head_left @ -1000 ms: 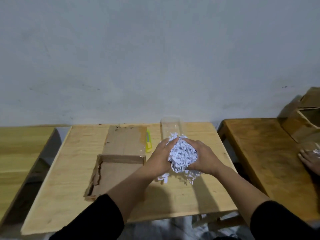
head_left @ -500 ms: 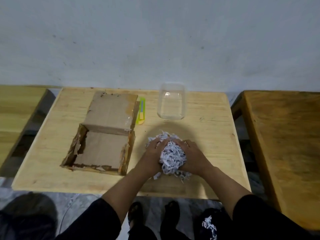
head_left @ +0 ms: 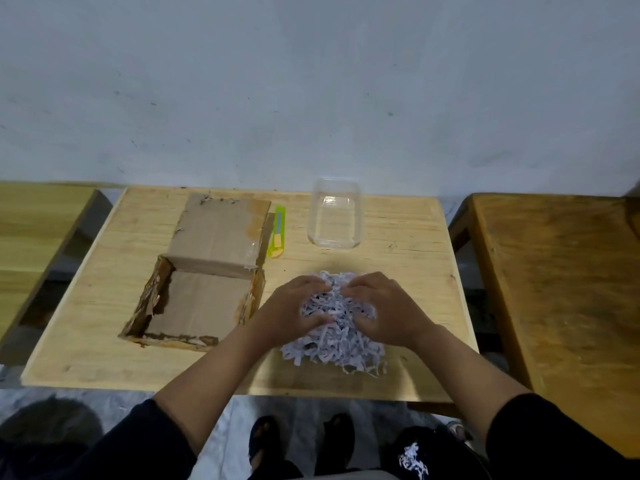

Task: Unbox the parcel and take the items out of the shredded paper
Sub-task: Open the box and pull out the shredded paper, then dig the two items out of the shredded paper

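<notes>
Both hands in the fluff
Left hand (head_left: 294, 306) and right hand (head_left: 388, 306) gripped the white shredded paper pile (head_left: 334, 336) on the pale wooden worktop (head_left: 398, 233).

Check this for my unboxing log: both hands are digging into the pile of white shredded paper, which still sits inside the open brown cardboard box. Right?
Not quite. The head view shows the pile of white shredded paper lying on the light wooden table, to the right of the open brown cardboard box, whose inside looks bare. The rest holds: the left hand and the right hand are both digging into it.
</notes>
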{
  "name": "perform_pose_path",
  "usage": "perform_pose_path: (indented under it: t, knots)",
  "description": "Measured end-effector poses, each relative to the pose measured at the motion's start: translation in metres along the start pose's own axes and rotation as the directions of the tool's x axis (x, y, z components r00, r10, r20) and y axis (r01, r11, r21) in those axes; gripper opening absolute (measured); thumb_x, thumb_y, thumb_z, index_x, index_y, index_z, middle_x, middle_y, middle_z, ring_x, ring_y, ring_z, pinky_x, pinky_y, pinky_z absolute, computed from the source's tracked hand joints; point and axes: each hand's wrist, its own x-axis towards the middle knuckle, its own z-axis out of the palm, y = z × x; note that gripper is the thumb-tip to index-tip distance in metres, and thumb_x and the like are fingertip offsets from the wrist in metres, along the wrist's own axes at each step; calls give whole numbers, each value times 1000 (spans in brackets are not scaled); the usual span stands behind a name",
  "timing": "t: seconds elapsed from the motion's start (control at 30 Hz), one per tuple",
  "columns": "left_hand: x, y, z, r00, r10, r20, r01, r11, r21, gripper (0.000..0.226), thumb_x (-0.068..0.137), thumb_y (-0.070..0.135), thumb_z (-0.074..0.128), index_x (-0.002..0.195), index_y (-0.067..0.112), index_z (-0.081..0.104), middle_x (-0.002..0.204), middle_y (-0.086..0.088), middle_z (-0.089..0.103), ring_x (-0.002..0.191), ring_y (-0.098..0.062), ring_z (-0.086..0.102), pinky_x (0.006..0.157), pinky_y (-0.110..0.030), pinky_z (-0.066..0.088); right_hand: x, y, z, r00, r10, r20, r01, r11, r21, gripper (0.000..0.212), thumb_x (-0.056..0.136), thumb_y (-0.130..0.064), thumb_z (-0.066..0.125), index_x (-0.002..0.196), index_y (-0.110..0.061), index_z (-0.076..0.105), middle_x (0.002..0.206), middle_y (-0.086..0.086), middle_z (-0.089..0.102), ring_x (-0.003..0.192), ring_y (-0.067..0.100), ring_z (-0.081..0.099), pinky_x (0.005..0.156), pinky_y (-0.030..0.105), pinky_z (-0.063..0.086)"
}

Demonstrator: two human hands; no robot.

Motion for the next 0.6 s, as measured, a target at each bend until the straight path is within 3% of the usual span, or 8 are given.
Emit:
perform_pose_path:
  t: [0.1,0.17,0.33,0.47,0.6]
  knots:
    - [0,6,14,1000,22,3,-23,999,23,31,85,32,58,109,14,62,112,-7,65,106,-18,56,91,-32,47,2,-9,20,998,-52,-21,51,996,-71,23,78,-33,61,94,-19,71,95,1,71,91,24,61,72,41,53]
    - [-3,3,21,999,28,42,-30,997,71,28,83,28,57,106,13,62,109,-8,63,103,-22,56,87,-39,50,1,-8,27,999,-40,-2,39,992,-124,24,78,-39,56,87,-21,70,88,-1,70,88,24,61,67,39,52]
    - [-9,-8,22,998,57,40,-64,978,198,25,79,19,70,101,7,67,111,-12,64,105,-28,60,87,-34,49,-2,5,25,999,-48,-2,47,978,-203,23,69,-30,50,72,-18,69,77,-1,68,76,25,62,58,32,51]
    - [-9,-20,11,998,-12,60,0,982,187,21,74,10,69,94,5,65,107,-15,64,103,-31,59,87,-35,51,-3,18,13,998,-64,3,63,972,-225,21,67,-26,49,64,-17,68,69,-1,67,66,22,59,61,29,50]
    - [-12,-22,-1,998,-65,-7,65,986,155,16,70,-4,66,86,-2,67,97,-20,66,92,-32,64,78,-32,49,-8,28,0,998,53,-38,-60,977,-203,13,66,-17,57,67,-16,70,67,1,68,63,27,58,55,27,44]
